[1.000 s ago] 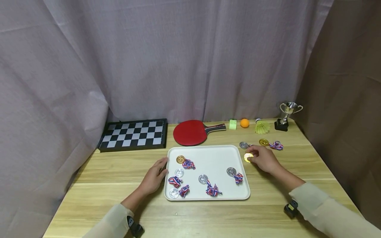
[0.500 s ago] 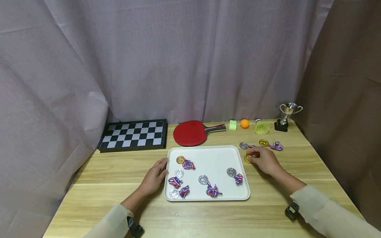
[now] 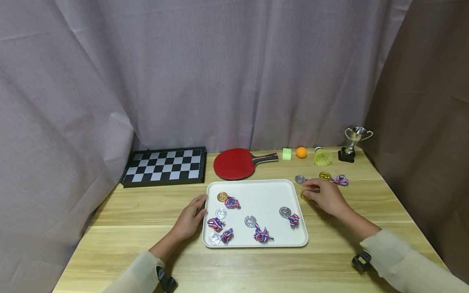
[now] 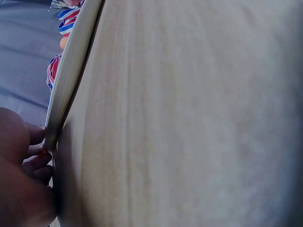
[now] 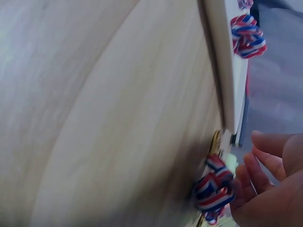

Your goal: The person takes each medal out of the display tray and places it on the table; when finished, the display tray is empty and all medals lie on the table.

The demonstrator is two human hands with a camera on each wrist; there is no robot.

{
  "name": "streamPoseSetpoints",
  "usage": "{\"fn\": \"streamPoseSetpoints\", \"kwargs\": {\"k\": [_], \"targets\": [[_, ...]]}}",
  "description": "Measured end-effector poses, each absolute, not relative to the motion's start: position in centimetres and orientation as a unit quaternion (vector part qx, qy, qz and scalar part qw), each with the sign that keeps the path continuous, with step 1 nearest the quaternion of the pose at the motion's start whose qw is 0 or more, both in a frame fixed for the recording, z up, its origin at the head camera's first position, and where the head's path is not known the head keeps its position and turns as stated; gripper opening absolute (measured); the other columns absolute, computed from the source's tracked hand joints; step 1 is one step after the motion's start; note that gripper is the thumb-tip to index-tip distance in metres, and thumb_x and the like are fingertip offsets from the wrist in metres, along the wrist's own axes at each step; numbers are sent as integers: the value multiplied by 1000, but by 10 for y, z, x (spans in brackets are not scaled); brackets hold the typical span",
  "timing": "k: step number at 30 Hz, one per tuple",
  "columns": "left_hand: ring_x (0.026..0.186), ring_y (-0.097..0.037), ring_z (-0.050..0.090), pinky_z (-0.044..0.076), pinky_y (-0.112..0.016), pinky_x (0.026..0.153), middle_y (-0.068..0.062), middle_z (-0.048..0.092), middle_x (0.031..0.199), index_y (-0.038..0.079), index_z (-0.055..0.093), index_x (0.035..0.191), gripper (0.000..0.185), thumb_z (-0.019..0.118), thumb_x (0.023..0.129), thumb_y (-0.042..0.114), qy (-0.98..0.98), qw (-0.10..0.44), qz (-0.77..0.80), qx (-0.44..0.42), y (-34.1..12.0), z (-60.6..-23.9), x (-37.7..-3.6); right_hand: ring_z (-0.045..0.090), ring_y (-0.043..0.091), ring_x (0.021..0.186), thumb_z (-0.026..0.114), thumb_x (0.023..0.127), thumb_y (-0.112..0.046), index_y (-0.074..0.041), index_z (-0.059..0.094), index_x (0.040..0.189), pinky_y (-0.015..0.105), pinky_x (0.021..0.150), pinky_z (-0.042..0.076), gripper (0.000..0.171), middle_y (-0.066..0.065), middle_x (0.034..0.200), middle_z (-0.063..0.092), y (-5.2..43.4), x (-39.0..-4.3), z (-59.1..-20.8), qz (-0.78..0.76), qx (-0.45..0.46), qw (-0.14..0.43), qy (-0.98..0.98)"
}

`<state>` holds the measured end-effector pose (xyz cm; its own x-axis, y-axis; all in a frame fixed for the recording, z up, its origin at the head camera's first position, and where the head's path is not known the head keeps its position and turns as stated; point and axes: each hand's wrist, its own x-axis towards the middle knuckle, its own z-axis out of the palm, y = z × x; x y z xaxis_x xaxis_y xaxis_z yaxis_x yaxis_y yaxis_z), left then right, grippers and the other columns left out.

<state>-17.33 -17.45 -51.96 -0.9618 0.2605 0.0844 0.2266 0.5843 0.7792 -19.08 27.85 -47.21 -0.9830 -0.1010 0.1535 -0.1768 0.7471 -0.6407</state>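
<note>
In the head view a white tray (image 3: 256,244) carries several medals with red, white and blue ribbons. My left hand (image 3: 190,217) rests against its left rim, fingers relaxed and touching the edge. To the right of the tray, my right hand (image 3: 324,196) is just over a gold medal (image 3: 305,196), partly covering it. The right wrist view shows that medal's bunched ribbon (image 5: 213,189) beside bent fingers, with a visible gap between thumb and fingers. Close behind this hand are a silver medal (image 3: 300,179) and another gold medal (image 3: 324,176).
Along the back of the wooden table stand a chessboard (image 3: 165,165), a red table tennis bat (image 3: 234,164), a green block (image 3: 287,154), an orange ball (image 3: 301,152), a yellow shuttlecock (image 3: 323,156) and a trophy cup (image 3: 353,143). Grey curtains (image 3: 220,73) hang behind.
The gold medal under my right hand has lost its bright glint and now looks flatter and darker. My right forearm has shifted slightly. The left hand and tray have stayed put.
</note>
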Motion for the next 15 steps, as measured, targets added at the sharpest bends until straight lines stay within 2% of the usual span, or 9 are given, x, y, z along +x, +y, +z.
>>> {"fn": "streamPoseSetpoints", "kwargs": {"k": [4,11,15], "targets": [[149,-41,36,26,-54,125,-23,41,159,-4,44,153,52,57,104,3,890,21,436,135,-174,-519,-173,68,40,105,77,91,-6,2,74,117,54,89,59,27,23,116,72,267,-186,-468,359,87,43,-928],[149,-41,36,27,-54,125,-23,42,159,-3,44,153,52,57,104,4,890,22,434,134,-174,-519,-173,67,21,92,75,92,-4,0,74,115,28,80,56,23,10,102,74,248,-181,-466,393,131,-4,-910],[149,-42,36,26,-54,125,-23,42,159,-4,44,153,52,57,103,4,889,16,436,138,-175,-520,-174,66,17,90,75,93,-8,-3,75,115,27,78,55,23,4,99,74,240,-180,-469,388,146,-38,-909]]}}
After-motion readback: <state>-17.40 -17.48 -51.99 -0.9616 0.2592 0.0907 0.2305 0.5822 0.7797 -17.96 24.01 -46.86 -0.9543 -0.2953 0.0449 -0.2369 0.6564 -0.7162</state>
